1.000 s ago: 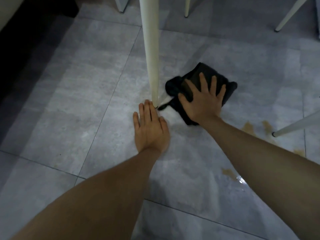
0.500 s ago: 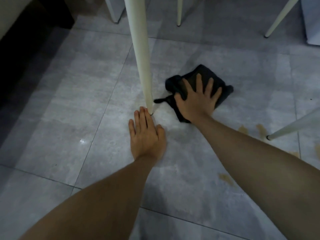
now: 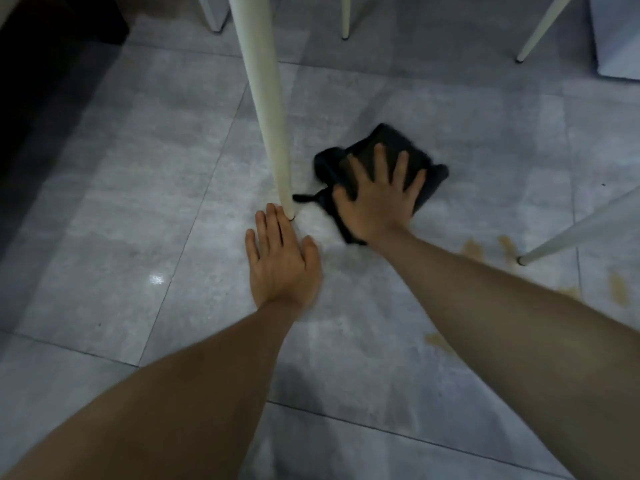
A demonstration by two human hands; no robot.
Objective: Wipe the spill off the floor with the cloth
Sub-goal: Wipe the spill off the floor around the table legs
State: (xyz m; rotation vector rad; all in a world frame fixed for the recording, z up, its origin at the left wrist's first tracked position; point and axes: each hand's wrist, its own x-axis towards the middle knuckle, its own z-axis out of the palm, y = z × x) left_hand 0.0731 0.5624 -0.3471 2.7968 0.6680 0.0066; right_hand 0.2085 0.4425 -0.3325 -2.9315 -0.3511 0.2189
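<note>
A dark crumpled cloth (image 3: 394,143) lies on the grey tiled floor (image 3: 138,209) just right of a cream table leg. My right hand (image 3: 375,199) presses flat on the cloth with fingers spread. My left hand (image 3: 280,261) rests flat on the bare floor, fingertips touching the foot of that leg, holding nothing. Brown spill patches (image 3: 472,249) lie to the right of my right forearm, with more spill (image 3: 438,341) nearer me and further spill (image 3: 618,287) at the far right.
The cream table leg (image 3: 266,116) stands between my hands. A slanted white chair leg (image 3: 575,233) comes in from the right beside the spill. More furniture legs (image 3: 346,19) stand at the back, a white box (image 3: 616,36) at top right, dark furniture (image 3: 41,64) at left.
My right hand has slid the cloth slightly to the right and nearer me. My left hand stays flat by the leg's foot. The view has shifted a little.
</note>
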